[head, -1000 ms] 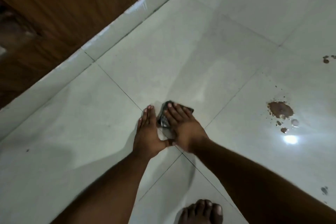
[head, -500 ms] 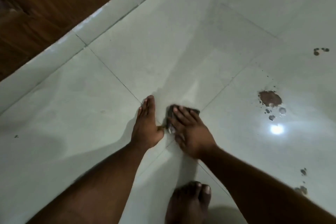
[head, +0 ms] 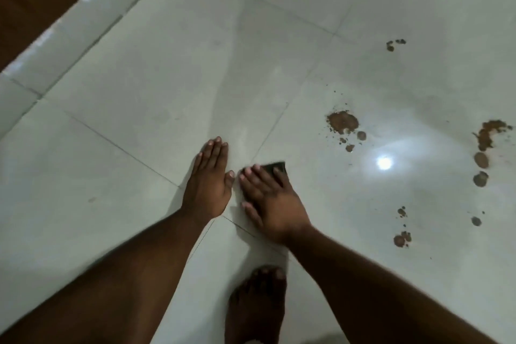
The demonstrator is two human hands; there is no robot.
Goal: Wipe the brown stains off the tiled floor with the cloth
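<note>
Brown stains [head: 343, 122] remain unwiped on the pale tiled floor [head: 167, 70]. Right hand [head: 272, 200], fingers flat, presses the dark folded cloth [head: 276, 169], which has slid nearer that blotch; left hand [head: 208, 184] lies flat beside, fingers straight, holding nothing.

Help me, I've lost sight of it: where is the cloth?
In the head view, centre: the cloth lies on the tiled floor under the right hand, left of the largest brown stain.
</note>
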